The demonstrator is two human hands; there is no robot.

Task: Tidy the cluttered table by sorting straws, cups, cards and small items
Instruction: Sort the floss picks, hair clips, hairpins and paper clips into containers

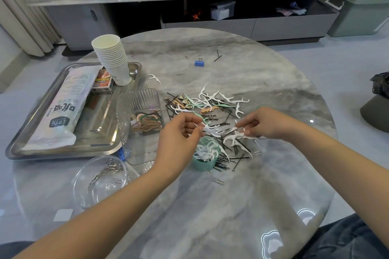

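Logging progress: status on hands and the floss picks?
Left hand and right hand each pinching floss picks. Green tub partly filled. Hairpins tangled in.

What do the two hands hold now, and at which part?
Each hand, left and right, pinches white floss picks between its fingertips; which part cannot be told.

Both forearms are bare to the frame's edge, with no sleeves, watch or rings showing on the left hand (pixel 181 130) or right hand (pixel 265 124). At five o'clock, dark blue denim trousers (pixel 345 239) cover the lap.
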